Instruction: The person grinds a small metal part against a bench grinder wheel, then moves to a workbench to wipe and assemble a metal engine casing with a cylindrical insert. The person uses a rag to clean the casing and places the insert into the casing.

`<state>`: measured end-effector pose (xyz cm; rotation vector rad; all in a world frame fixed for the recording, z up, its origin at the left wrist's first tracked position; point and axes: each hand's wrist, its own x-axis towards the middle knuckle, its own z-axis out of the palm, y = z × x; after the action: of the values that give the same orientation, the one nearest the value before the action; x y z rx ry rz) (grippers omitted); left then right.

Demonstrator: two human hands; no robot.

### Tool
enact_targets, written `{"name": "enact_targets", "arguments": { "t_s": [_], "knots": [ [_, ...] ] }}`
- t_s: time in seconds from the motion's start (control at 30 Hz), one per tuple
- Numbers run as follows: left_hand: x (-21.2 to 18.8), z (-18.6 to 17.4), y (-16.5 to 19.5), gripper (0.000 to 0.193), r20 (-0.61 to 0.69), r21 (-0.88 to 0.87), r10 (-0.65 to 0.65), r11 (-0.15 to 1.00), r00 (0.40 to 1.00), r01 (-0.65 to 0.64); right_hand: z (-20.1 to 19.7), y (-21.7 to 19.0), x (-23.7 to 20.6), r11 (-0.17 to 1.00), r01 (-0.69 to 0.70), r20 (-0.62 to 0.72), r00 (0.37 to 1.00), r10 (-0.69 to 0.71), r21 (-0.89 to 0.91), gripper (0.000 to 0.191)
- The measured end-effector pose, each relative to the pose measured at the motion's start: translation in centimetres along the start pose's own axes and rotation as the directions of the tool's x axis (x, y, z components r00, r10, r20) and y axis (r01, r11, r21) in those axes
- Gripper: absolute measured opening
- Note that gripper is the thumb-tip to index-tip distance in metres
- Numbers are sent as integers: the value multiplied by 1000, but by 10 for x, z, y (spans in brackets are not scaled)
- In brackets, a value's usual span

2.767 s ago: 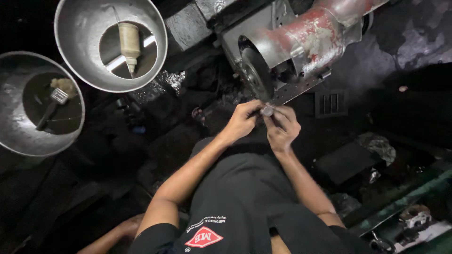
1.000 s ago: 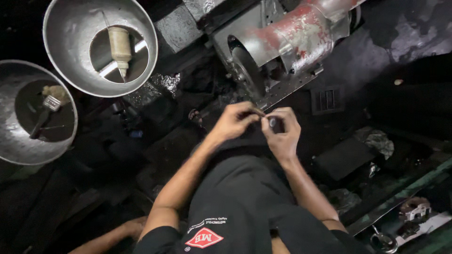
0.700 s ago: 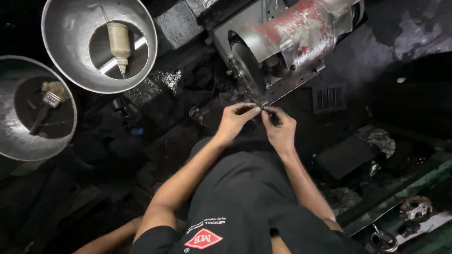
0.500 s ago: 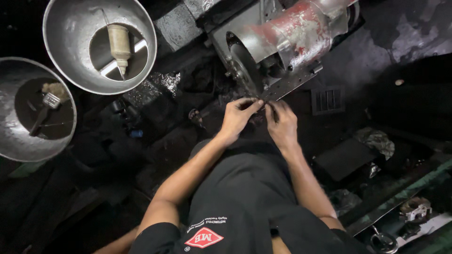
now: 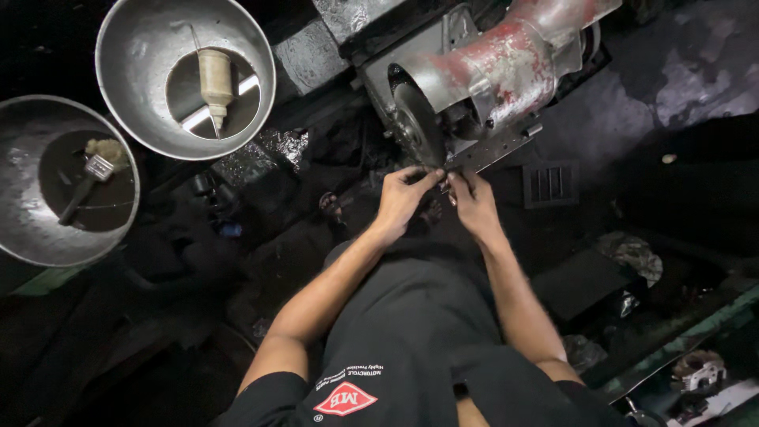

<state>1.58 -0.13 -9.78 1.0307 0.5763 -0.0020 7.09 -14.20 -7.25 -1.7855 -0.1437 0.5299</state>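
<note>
Both my hands meet at the lower edge of a dark grinding wheel (image 5: 415,126), which sits in a worn red and grey machine housing (image 5: 506,67). My left hand (image 5: 402,199) and my right hand (image 5: 474,204) pinch a small metal part (image 5: 445,177) between their fingertips, right at the wheel's rim. The fingers hide most of the part, so its shape is unclear. My forearms reach up from my black shirt (image 5: 411,340) at the bottom of the view.
At the upper left, a metal bowl (image 5: 142,47) holds a squeeze bottle (image 5: 215,75). A second bowl (image 5: 24,229) at the left holds a brush (image 5: 87,175). A small vent grille (image 5: 549,183) lies right of my hands. A green edge (image 5: 696,324) runs along the lower right.
My hands have risen from in front of my chest to the wheel's lower edge, carrying the small part with them. The fingertips now sit closer together against the wheel.
</note>
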Motion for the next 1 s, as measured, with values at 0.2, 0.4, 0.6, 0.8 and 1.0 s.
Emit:
{"name": "enact_targets", "arguments": {
  "t_s": [0.2, 0.4, 0.6, 0.8, 1.0],
  "knots": [
    [1, -3, 3, 18, 5, 18, 48, 999, 999, -49, 3, -4, 9, 820, -284, 92, 957, 275, 496, 14],
    [0, -2, 5, 19, -11, 174, 145, 975, 989, -141, 4, -16, -2, 675, 466, 8, 826, -564, -572, 16],
    [0, -7, 6, 20, -12, 202, 189, 962, 982, -182, 13, -13, 1, 930, 230, -14, 970, -245, -286, 19],
    [0, -8, 7, 19, 23, 111, 130, 985, 991, -131, 11, -4, 9, 886, -184, 102, 983, 154, 425, 19],
    [0, -4, 8, 21, 18, 222, 150, 963, 989, -150, 1, -12, 9, 925, -266, 33, 963, 267, 272, 23]
  ]
}}
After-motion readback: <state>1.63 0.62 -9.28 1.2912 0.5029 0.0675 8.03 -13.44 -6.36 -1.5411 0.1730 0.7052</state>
